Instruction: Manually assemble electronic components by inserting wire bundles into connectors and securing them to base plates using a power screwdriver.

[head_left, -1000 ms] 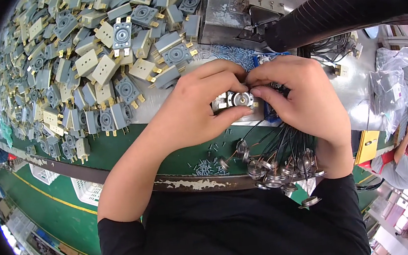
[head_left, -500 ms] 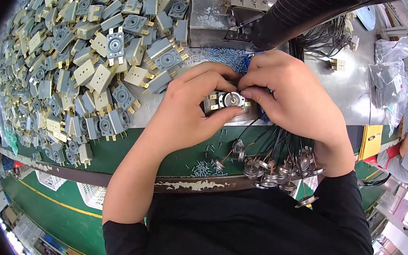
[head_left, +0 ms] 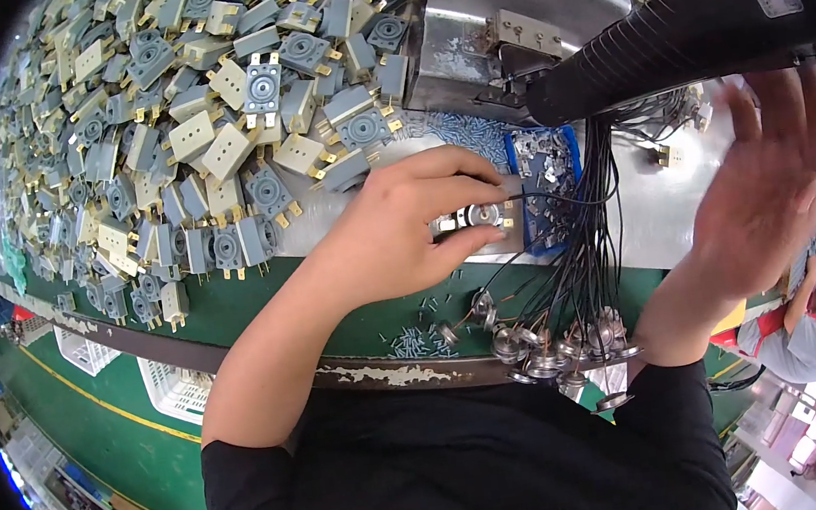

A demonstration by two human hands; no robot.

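My left hand (head_left: 414,219) grips a small switch block with brass terminals, its thumb and fingers around a round silver thermostat (head_left: 480,215) seated on the block. A black wire runs right from the thermostat. My right hand (head_left: 762,184), slightly blurred, is raised at the right with its fingers spread and nothing seen in them. Its fingertips are close under the rear end of a black ribbed power tool (head_left: 664,29); whether they touch is unclear. Right of the held block is a blue tray (head_left: 572,151) with small metal clips.
A big heap of grey and cream switch blocks (head_left: 203,137) covers the left. Silver screws (head_left: 465,133) lie behind my left hand, more (head_left: 418,342) at the front edge. Wired thermostats (head_left: 549,345) hang over the edge. A metal fixture (head_left: 528,30) stands behind. Another person (head_left: 800,341) sits far right.
My right hand has let go of the switch block and swung right and up toward the black tool. My left hand keeps its grip. The view has shifted, uncovering the blue tray.
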